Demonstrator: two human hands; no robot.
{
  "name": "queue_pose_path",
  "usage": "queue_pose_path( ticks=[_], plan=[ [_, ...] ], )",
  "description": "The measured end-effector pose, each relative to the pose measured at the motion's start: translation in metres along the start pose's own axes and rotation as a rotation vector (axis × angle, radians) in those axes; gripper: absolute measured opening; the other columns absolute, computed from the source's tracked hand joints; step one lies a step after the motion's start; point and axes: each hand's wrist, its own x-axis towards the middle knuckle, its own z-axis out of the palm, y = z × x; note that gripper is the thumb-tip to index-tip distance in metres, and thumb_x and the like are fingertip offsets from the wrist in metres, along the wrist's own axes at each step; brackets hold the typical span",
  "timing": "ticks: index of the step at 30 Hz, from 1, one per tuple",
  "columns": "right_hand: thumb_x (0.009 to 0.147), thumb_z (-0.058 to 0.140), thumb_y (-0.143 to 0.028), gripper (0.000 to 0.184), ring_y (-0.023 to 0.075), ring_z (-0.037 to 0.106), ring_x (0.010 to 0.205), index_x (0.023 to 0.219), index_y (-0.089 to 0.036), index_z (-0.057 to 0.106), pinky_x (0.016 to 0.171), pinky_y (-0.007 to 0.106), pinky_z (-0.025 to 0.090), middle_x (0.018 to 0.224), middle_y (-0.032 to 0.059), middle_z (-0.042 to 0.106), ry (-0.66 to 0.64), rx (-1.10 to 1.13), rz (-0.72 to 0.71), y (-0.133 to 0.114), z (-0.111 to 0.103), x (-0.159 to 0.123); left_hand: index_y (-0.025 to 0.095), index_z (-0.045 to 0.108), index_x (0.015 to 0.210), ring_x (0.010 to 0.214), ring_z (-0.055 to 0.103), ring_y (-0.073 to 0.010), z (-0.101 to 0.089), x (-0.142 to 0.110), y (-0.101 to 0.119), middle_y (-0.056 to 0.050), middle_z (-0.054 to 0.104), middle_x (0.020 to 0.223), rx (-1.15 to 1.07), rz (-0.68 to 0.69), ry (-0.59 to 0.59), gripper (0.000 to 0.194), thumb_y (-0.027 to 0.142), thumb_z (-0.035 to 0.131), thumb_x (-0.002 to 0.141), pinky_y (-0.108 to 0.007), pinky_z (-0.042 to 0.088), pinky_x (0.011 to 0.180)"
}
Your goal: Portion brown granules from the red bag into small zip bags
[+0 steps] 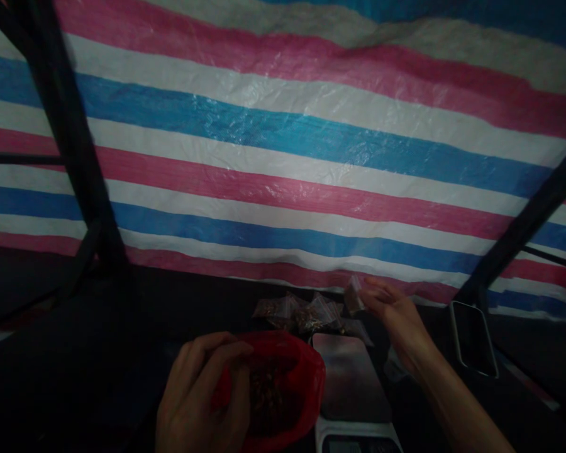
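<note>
Scale [351,380]: right of red bag [317,380]
Far: filled bags [312,316]
Small bag [353,296]: long axis roughly upright
Right hand [400,318]: pinching it
Left hand [200,393]: at red bag, grip unclear

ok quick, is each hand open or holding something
Left hand: curled at the red bag; grip can't be told.
Right hand: holding a small plastic bag.

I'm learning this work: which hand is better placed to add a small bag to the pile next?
Probably the right hand: it holds a small bag close to the pile, while the left hand is at the red bag.
</note>
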Motion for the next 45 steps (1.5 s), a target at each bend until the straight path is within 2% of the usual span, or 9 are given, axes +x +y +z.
queue_pose_path(
  ticks=[3,8,13,18,24,31,34,40,45],
  plan=[
    [0.075,0.088,-0.049,0.059,0.0225,0.077,0.084,0.122,-0.021,0.070,0.078,0.034,0.060,0.094,0.0044,0.082,-0.078,0.209,-0.078,-0.026,0.016,-0.036,0.031,0.074,0.095,0.086,0.076,-0.0187,0.000,-0.008,0.011,0.000,0.076,0.096,-0.230,-0.155,-0.122,0.021,0.023,0.055,0.098,-0.027,0.061,0.078],
    [0.069,0.091,-0.033,0.039,0.0154,0.070,0.064,0.098,-0.024,0.066,0.063,0.024,0.054,0.068,-0.0056,0.072,-0.336,0.448,-0.119,-0.039,0.065,-0.090,0.030,0.074,0.106,0.090,0.079,-0.0195,0.011,-0.011,0.027,-0.002,0.081,0.099,-0.786,-0.629,-0.368,0.023,0.050,0.065,0.097,-0.025,0.064,0.078],
    [0.066,0.077,-0.016,0.023,0.0132,0.065,0.062,0.085,-0.024,0.067,0.057,0.020,0.049,0.066,-0.0082,0.064,-0.440,0.383,-0.070,-0.035,0.097,-0.116,0.025,0.073,0.092,0.088,0.075,-0.0181,0.017,0.000,0.032,-0.002,0.079,0.094,-1.005,-0.808,-0.420,0.037,0.061,0.078,0.085,-0.024,0.060,0.080],
    [0.067,0.076,-0.020,0.024,0.0134,0.063,0.059,0.089,-0.025,0.067,0.056,0.021,0.049,0.064,-0.0089,0.064,-0.472,0.389,0.023,-0.035,0.094,-0.113,0.022,0.067,0.075,0.061,0.061,-0.0137,0.019,0.008,0.029,0.003,0.065,0.068,-0.998,-0.826,-0.437,0.053,0.073,0.079,0.075,-0.023,0.053,0.059],
    [0.071,0.078,-0.023,0.028,0.0146,0.065,0.064,0.096,-0.025,0.066,0.060,0.022,0.050,0.069,-0.0074,0.067,-0.477,0.401,-0.012,-0.026,0.093,-0.112,0.024,0.062,0.070,0.059,0.053,-0.0134,0.021,0.006,0.016,0.004,0.060,0.064,-0.871,-0.761,-0.499,0.040,0.058,0.069,0.089,-0.023,0.043,0.056],
    [0.092,0.064,-0.026,0.010,0.0189,0.068,0.075,0.101,-0.025,0.068,0.074,0.029,0.052,0.080,-0.0005,0.071,-0.201,0.016,-0.284,-0.017,0.091,-0.113,0.025,0.066,0.078,0.076,0.064,-0.0191,0.013,0.007,0.014,-0.001,0.071,0.080,-0.660,-0.596,-0.603,0.031,0.046,0.058,0.100,-0.028,0.047,0.071],
    [0.093,0.067,-0.039,0.020,0.0222,0.073,0.081,0.106,-0.024,0.069,0.078,0.032,0.057,0.085,0.0027,0.074,-0.235,0.077,-0.247,-0.021,0.089,-0.113,0.026,0.067,0.088,0.084,0.067,-0.0188,0.010,0.010,0.013,0.000,0.071,0.089,-0.691,-0.598,-0.588,0.032,0.051,0.054,0.103,-0.027,0.051,0.078],
    [0.089,0.066,-0.070,0.057,0.0318,0.072,0.123,0.127,-0.029,0.070,0.106,0.044,0.058,0.132,0.0102,0.076,-0.207,0.138,-0.022,-0.015,0.095,-0.112,0.024,0.069,0.089,0.077,0.067,-0.0170,0.010,0.017,0.008,0.001,0.072,0.084,-0.927,-0.747,-0.528,0.041,0.065,0.064,0.092,-0.024,0.056,0.072],
    [0.078,0.080,-0.062,0.061,0.0318,0.076,0.117,0.127,-0.027,0.067,0.098,0.044,0.063,0.125,0.0105,0.079,-0.266,0.383,0.111,0.001,0.105,-0.104,0.024,0.071,0.101,0.094,0.072,-0.0202,0.010,0.015,0.003,-0.003,0.078,0.101,-0.880,-0.698,-0.558,0.038,0.060,0.061,0.096,-0.027,0.057,0.088]
  ],
)
